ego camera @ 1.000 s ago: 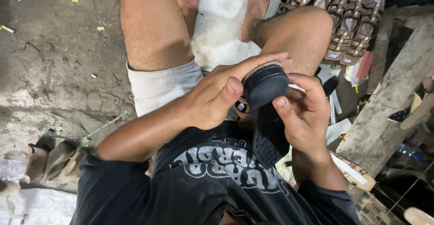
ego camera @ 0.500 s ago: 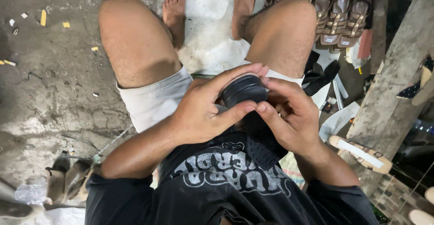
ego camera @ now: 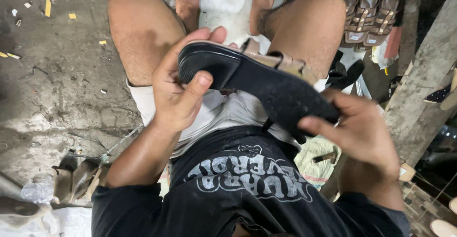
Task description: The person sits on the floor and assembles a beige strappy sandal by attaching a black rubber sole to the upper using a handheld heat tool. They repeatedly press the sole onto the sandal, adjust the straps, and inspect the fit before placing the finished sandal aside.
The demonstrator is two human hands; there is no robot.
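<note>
Head view. A seated person holds a black-soled sandal sole-up above the lap, between the knees. The left hand is closed around the heel end, thumb pressed on the sole and fingers curled beneath. The right hand grips the toe end, fingertips on the sole's edge; how its remaining fingers sit underneath is hidden. Tan straps show along the far edge of the sandal, apparently already joined to the sole, so assembly appears largely complete and the piece seems to be at a checking or pressing stage; whether any bonding or trimming is left cannot be told. A stack of finished brown sandals lies by the right knee. A small hammer rests on cloth below the right hand. Scraps litter the concrete floor.
</note>
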